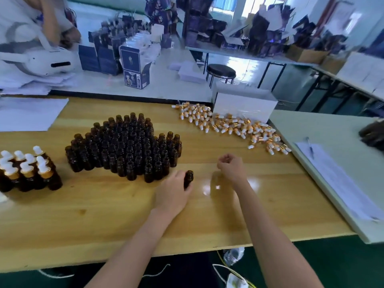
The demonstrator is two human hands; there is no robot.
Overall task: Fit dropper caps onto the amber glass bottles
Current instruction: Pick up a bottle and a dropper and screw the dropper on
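My left hand (173,192) grips one uncapped amber bottle (188,179) just in front of a dense cluster of open amber bottles (124,146) on the wooden table (104,215). My right hand (231,168) hovers to the right of that bottle with its fingers curled and nothing visible in it. A heap of dropper caps (230,126) with white bulbs and gold collars lies at the back right. Several capped bottles (27,169) stand at the left edge.
A white box (245,107) stands behind the cap heap. Papers and a pen (310,147) lie on a pale board at the right. White sheets (29,114) lie at the back left. Another person works at the far table with blue cartons.
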